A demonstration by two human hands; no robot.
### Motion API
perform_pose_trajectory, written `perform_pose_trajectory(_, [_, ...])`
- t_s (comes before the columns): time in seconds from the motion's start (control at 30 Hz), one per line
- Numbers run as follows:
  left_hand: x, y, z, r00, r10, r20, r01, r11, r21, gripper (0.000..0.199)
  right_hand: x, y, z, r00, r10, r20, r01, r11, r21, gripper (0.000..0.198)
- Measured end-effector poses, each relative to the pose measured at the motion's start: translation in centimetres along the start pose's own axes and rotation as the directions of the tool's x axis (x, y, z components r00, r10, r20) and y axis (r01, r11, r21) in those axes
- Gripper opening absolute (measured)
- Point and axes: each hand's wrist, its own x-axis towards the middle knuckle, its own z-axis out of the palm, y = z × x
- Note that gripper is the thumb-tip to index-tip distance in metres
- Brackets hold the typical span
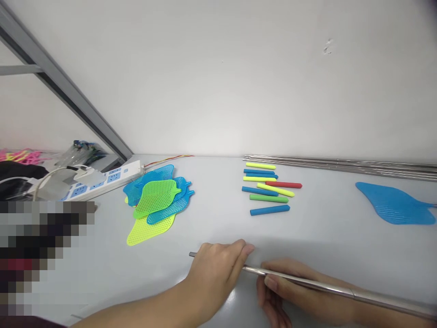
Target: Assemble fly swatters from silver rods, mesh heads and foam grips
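Note:
A thin silver telescopic metal rod (321, 286) slants across the front of the table, its thicker end running out past the right edge. My left hand (218, 269) is closed round the rod near its narrow end, and a short tip sticks out to the left of the fist. Farther right, my right hand (276, 287) pinches the same rod between thumb and fingers, with the other fingers curled below. Beyond the hands lie several coloured tube grips, among them a blue grip (269, 210), a green grip (269, 198) and a red grip (284, 184).
Perforated fly-swatter heads, green (155, 198) and blue among them, are piled at left. A blue swatter head (396, 205) rests at right. Several metal rods (341, 165) lie along the wall. A white power strip (102, 182) with plugged cables is at the back left.

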Motion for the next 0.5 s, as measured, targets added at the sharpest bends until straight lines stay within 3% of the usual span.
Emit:
perform_pose_trajectory(0.2, [-0.02, -0.09, 0.24, 1.0, 0.005, -0.012, -0.006, 1.0, -0.03, 0.04, 0.04, -0.01, -0.05, 1.0, 0.009, 0.005, -0.009, 1.0, 0.002, 0.038])
perform_pose_trajectory(0.4, [0.47, -0.28, 0.07, 0.998, -0.068, 0.014, 0.07, 0.986, -0.152, 0.037, 0.4, 0.35, -0.43, 1.0, -0.012, 0.003, 0.012, 0.999, 0.05, 0.034])
perform_pose_trajectory(0.5, [0.71, -0.73, 0.02, 0.999, -0.049, 0.011, 0.051, 0.973, -0.227, 0.037, 0.67, 0.47, -0.58, 1.0, -0.02, -0.008, 0.021, 0.996, 0.085, 0.034])
